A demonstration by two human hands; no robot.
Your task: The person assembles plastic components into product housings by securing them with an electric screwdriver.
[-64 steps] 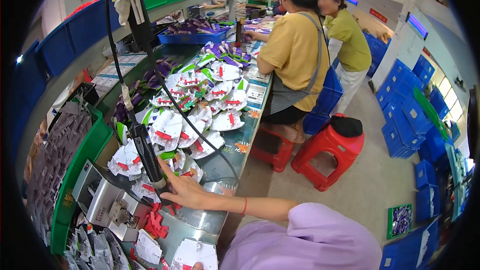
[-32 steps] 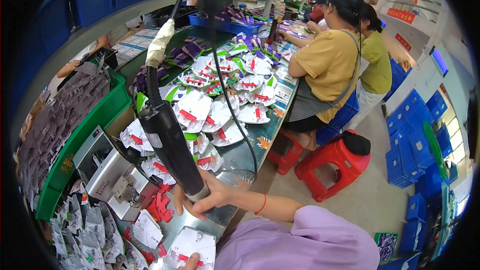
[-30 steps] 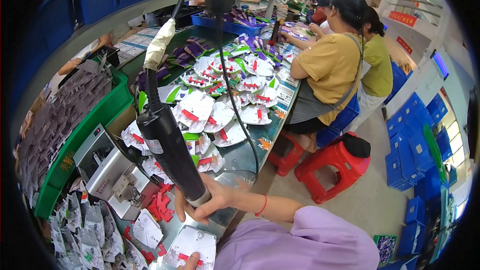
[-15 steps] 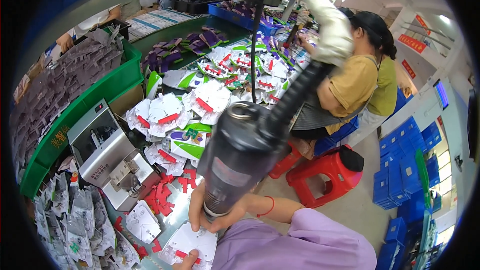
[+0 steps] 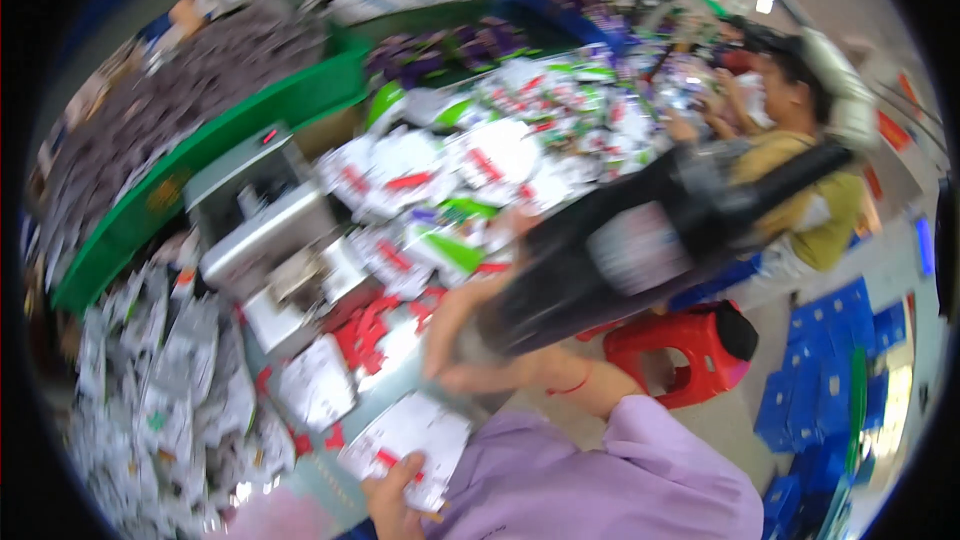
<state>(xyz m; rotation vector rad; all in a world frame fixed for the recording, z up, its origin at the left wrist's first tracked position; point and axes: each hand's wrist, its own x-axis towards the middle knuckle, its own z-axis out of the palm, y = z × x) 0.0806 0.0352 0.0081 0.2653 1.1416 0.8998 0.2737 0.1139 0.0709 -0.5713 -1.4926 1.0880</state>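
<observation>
My right hand (image 5: 455,345), a red string round its wrist, is closed round the lower end of a black electric screwdriver (image 5: 600,250). The tool slants, its corded end up to the right; its tip is hidden. In the lower middle, my left hand (image 5: 398,495) grips the near edge of a white plastic housing (image 5: 420,435) with a small red piece on it. The tool is above the housing and apart from it. Another white housing (image 5: 317,383) lies just left, beside a pile of loose red plastic pieces (image 5: 362,333).
A silver machine (image 5: 262,225) stands on the bench at left, before a green bin (image 5: 215,162) of grey parts. Clear plastic parts (image 5: 170,400) pile up lower left. Housings with red pieces (image 5: 400,165) heap up ahead. Co-workers sit at right, near a red stool (image 5: 680,355).
The screwdriver has swung from nearly upright to a slant, and my right hand has lifted it away from the housing. My left hand still holds the housing. The view has shifted and blurred.
</observation>
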